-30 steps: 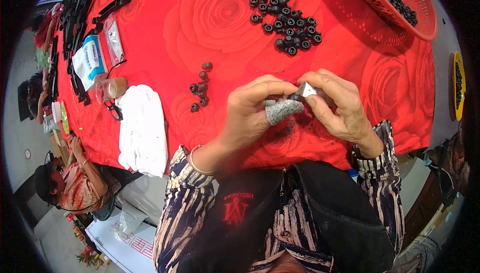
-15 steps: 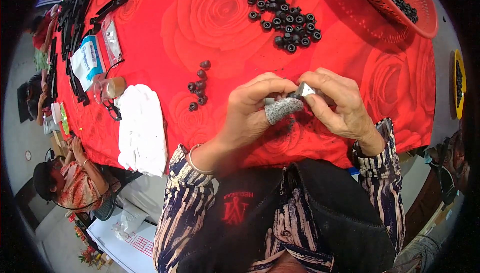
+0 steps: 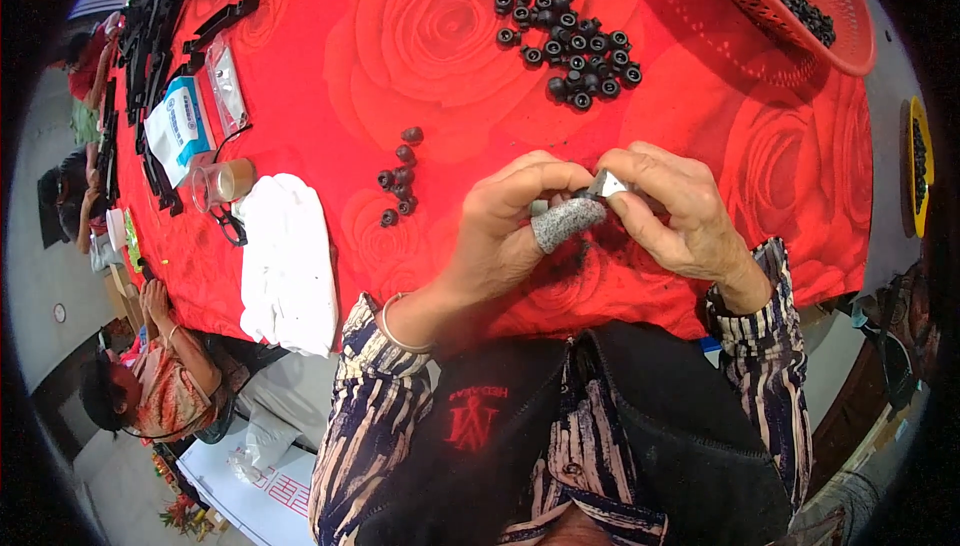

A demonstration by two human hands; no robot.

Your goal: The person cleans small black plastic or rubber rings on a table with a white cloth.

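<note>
In front of my chest, my left hand pinches a small black piece, mostly hidden by the fingers. A speckled grey finger sleeve covers its thumb. My right hand grips a short metal blade between thumb and fingers, its tip against or very near that piece. Dark shavings lie on the red cloth under the hands. Left of them sits a small group of black round parts. Farther off, a bigger cluster of black knob-like parts with ringed ends rests on the cloth.
A red perforated basket of black parts stands far right, a yellow tray beyond the table edge. On the left lie a white cloth, a plastic cup, a blue-white packet and long black parts. Other people sit along the left side.
Both hands stay almost in place, still gripping the piece and the blade. The blade has tilted slightly. The nearest person on the left has shifted a little.
</note>
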